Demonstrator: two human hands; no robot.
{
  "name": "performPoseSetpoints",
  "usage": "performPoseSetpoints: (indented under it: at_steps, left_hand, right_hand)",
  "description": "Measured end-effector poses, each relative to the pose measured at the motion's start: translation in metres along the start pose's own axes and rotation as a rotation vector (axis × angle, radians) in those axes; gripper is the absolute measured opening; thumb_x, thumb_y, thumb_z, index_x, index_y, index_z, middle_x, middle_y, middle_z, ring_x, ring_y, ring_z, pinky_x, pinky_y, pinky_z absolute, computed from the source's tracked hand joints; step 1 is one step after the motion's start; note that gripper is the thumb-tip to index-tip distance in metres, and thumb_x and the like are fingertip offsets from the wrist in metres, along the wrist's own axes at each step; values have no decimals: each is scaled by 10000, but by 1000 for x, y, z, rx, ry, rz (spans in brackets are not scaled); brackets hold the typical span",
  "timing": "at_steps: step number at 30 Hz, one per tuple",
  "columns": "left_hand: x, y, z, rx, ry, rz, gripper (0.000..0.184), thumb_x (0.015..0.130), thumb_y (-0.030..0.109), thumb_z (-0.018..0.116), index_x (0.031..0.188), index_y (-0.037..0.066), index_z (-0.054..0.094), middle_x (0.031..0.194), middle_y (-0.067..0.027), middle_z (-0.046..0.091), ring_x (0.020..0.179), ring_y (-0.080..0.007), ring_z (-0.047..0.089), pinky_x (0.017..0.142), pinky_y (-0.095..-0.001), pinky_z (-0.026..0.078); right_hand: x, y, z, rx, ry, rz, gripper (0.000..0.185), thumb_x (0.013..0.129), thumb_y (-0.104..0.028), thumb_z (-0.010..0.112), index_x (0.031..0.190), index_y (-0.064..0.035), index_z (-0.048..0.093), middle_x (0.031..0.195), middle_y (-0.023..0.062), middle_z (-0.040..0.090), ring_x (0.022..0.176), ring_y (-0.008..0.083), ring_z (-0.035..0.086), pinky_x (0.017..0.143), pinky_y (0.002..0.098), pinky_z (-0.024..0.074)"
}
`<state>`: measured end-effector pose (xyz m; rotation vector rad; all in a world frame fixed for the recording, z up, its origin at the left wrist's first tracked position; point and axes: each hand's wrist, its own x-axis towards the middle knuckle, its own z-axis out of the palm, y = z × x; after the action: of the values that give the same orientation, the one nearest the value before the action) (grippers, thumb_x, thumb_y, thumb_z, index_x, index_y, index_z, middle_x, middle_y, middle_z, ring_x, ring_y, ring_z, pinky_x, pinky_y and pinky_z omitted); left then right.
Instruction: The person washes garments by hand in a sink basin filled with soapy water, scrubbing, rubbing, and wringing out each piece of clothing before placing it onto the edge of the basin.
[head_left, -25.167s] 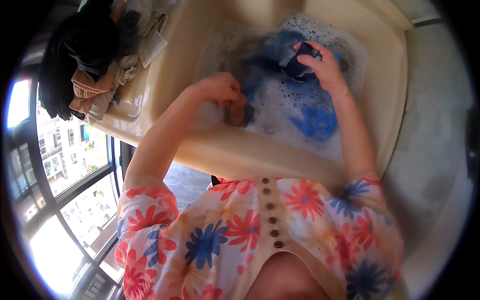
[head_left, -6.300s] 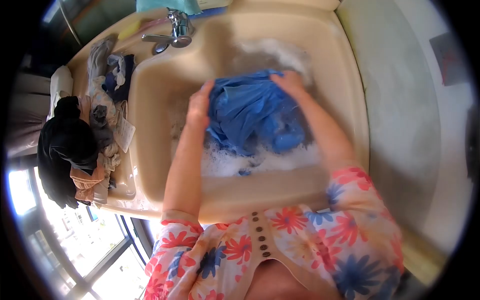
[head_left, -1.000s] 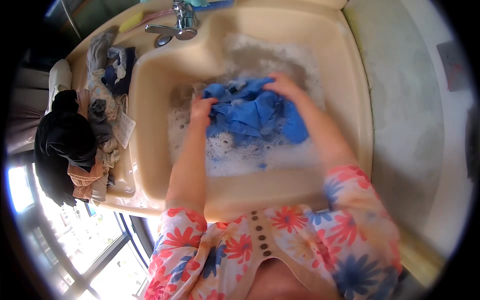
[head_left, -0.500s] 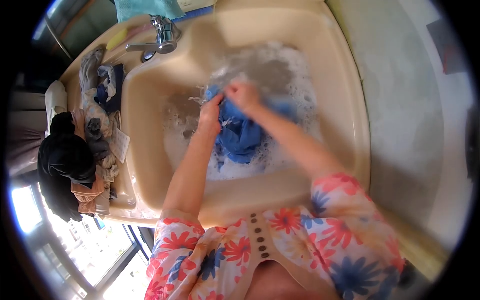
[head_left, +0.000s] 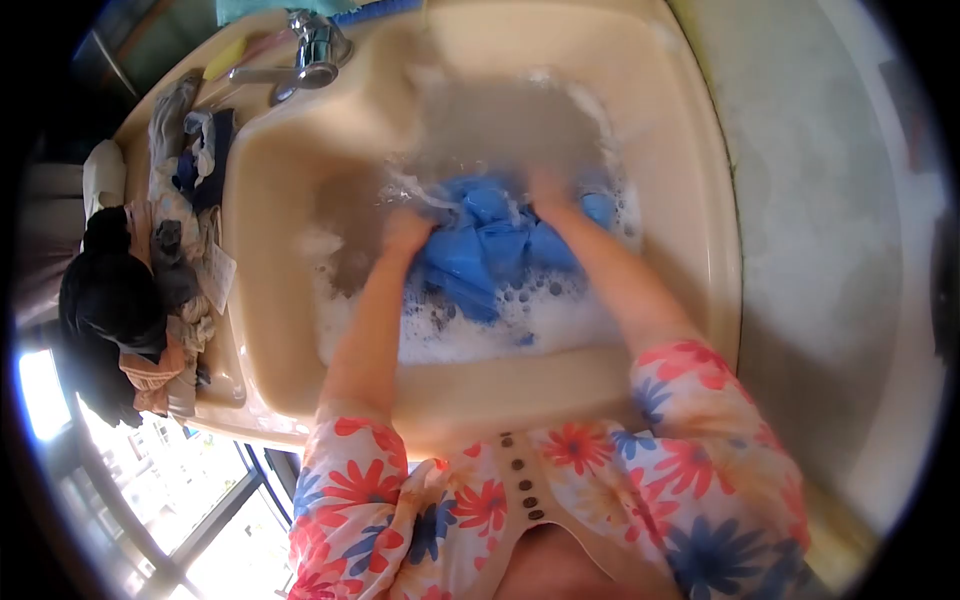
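A wet blue cloth garment (head_left: 485, 245) lies bunched and partly spread in soapy water in the beige sink (head_left: 690, 220). My left hand (head_left: 408, 230) is at the garment's left edge, rounded and closed on it, its fingertips in the water. On the other side, my right hand (head_left: 548, 190) touches the cloth near its upper right. Motion and murky water smear that hand's fingers, so their grip is hidden. White foam (head_left: 450, 335) surrounds the near side of the cloth.
A chrome faucet (head_left: 315, 60) stands at the sink's upper left. Several garments, including a black one (head_left: 110, 300), are piled on the left ledge. A teal cloth (head_left: 270, 8) and a blue-bristled brush (head_left: 375, 12) lie at the back. A wall (head_left: 800, 250) borders the right side.
My hands have moved apart from close together above the cloth and gone lower into the water. The blue garment now spreads wider between them.
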<state>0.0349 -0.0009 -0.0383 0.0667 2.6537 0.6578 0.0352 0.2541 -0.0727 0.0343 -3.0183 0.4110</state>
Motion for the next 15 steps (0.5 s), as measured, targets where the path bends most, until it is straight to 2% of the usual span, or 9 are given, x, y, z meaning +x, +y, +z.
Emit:
performPoseSetpoints:
  at_steps: [1, 3, 4, 6, 9, 11, 13, 14, 15]
  left_hand:
    - [7, -14, 1, 22, 68, 79, 388, 738, 254, 556, 993, -36, 593, 1011, -228, 587, 922, -296, 585, 808, -372, 449]
    - [7, -12, -34, -609, 83, -242, 315, 717, 143, 575, 965, -47, 604, 901, -187, 627, 785, -227, 615, 691, -323, 481]
    - [3, -10, -51, -733, 134, -209, 297, 708, 112, 575, 955, -49, 607, 871, -165, 625, 751, -207, 604, 663, -310, 480]
    - [-5, 1, -90, -982, 241, -118, 268, 689, 51, 576, 933, -53, 613, 811, -121, 621, 681, -166, 584, 606, -286, 476]
    - [-28, 25, -149, -1038, 182, 27, 218, 686, 14, 561, 888, -41, 620, 783, -88, 604, 667, -168, 566, 605, -290, 475]
    - [-58, 46, -203, -1156, 206, 125, 212, 670, 4, 569, 871, -46, 613, 772, -91, 596, 662, -174, 565, 607, -295, 476]
    - [-94, 71, -258, -1128, 263, 288, 200, 694, 51, 588, 866, -51, 605, 768, -86, 590, 675, -180, 569, 614, -293, 478]
    - [-88, 63, -287, -680, 442, 573, 220, 712, 48, 568, 915, -34, 595, 801, -80, 598, 691, -165, 576, 629, -276, 486]
    - [-89, 66, -313, -667, 478, 624, 232, 725, 57, 565, 941, -24, 591, 819, -75, 602, 701, -156, 580, 636, -270, 492]
  right_hand:
    - [1, 7, -2, -24, -28, -53, 282, 768, -188, 565, 1000, -27, 579, 940, 162, 610, 843, 292, 593, 747, 395, 459]
    - [10, 2, -66, 363, -344, 204, 287, 740, -176, 611, 968, -3, 589, 884, 143, 617, 784, 254, 598, 706, 357, 469]
    - [13, 1, -94, 557, -494, 332, 291, 726, -170, 634, 952, 9, 594, 856, 133, 621, 754, 235, 600, 686, 338, 474]
    - [23, 17, -103, 783, -322, 286, 299, 698, -162, 678, 927, 14, 603, 802, 105, 615, 703, 189, 583, 641, 307, 469]
    - [39, 6, -166, 1170, -89, 178, 261, 691, -143, 699, 884, 9, 610, 756, 59, 601, 661, 124, 545, 600, 279, 452]
    - [47, -5, -248, 1073, -68, 59, 235, 693, -134, 700, 860, 4, 609, 757, 50, 595, 669, 123, 534, 608, 276, 446]
    - [50, -24, -319, 944, -6, -65, 247, 751, -151, 637, 957, -19, 602, 857, 36, 606, 771, 123, 551, 694, 268, 459]
    - [47, -44, -359, 858, 153, -78, 177, 730, -139, 661, 847, -24, 592, 749, 20, 569, 667, 113, 513, 603, 258, 422]
    - [45, -63, -395, 770, 309, -92, 143, 710, -126, 684, 737, -29, 583, 641, 5, 532, 562, 103, 474, 511, 247, 385]
